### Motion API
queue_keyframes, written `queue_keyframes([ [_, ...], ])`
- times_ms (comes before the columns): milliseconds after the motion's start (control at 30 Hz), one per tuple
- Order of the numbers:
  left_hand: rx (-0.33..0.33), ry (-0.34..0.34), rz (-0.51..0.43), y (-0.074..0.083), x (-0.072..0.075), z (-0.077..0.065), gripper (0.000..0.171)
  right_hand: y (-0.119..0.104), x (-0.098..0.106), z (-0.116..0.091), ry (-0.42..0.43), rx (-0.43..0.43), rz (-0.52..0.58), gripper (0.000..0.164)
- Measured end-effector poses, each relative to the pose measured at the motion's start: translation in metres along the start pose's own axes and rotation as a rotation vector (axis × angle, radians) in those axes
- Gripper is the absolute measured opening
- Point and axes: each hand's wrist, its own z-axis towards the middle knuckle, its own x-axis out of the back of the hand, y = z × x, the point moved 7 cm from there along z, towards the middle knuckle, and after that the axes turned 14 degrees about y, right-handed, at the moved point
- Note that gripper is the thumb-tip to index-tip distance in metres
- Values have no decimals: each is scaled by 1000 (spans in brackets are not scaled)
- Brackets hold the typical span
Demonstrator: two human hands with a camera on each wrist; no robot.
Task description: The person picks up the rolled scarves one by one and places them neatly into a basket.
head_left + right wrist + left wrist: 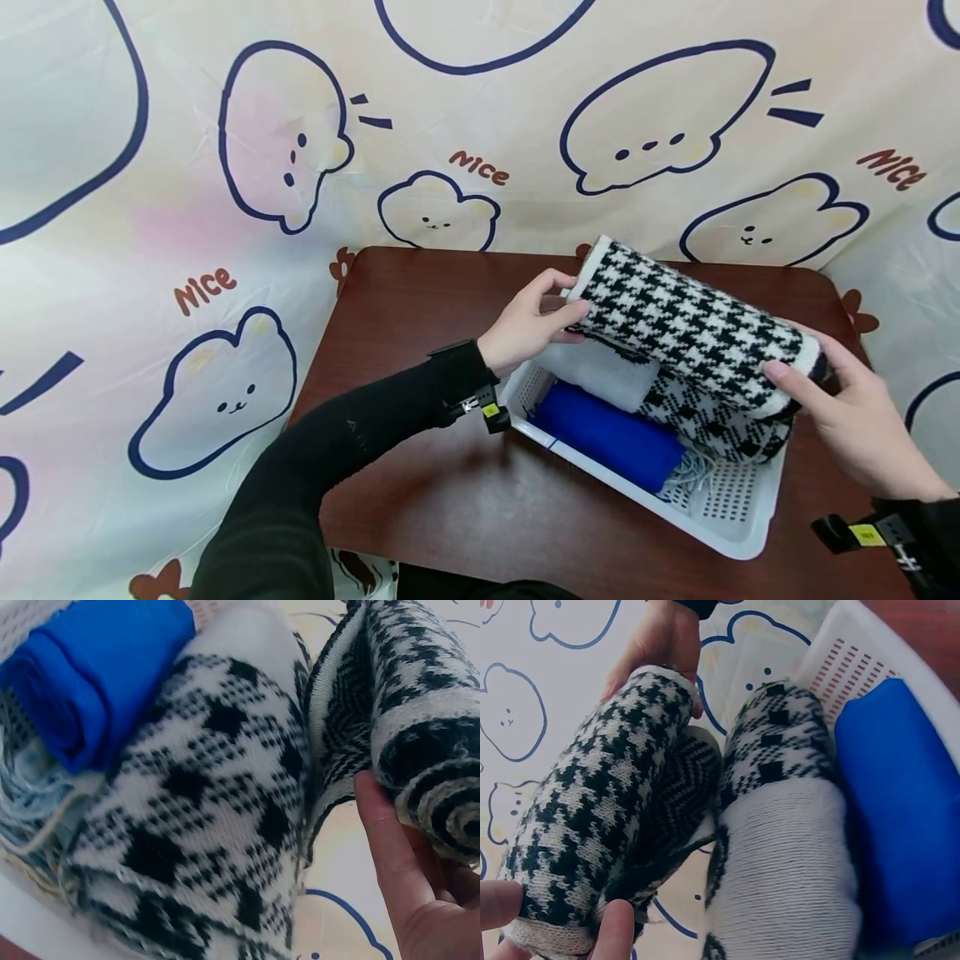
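Observation:
A rolled black-and-white houndstooth knitted scarf (690,329) is held aslant above the basket, one hand at each end. My left hand (534,321) grips its left end, thumb on the near side. At the other end my right hand (862,408) holds the roll with thumb in front; its remaining fingers are mostly hidden behind. A loose flap (686,780) with a zigzag pattern hangs from the roll in the left wrist view. Below, in the white plastic basket (750,529), lie another rolled black-and-white knit (202,787) with a plain white section and a blue rolled cloth (611,433).
Pale stringy fringe (693,471) lies at the blue cloth's right end in the basket. The basket stands on a dark brown table (420,333). A cartoon-printed sheet (525,125) hangs behind the table and along both sides.

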Motion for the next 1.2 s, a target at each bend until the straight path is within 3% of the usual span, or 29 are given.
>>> queue_keyframes([
  [300, 38, 19, -19, -12, 18, -24, 26, -1, -13, -11, -91, -11, -3, 67],
  [567, 66, 30, -25, -19, 31, -47, 22, -5, -24, -22, -161, -31, -86, 69],
  [933, 155, 6, -23, -29, 40, -75, 20, 10, -38, -48, -272, -148, -82, 79],
  [1200, 230, -16, -16, -50, 40, -84, 15, 22, -46, -61, -381, -282, -84, 88],
])
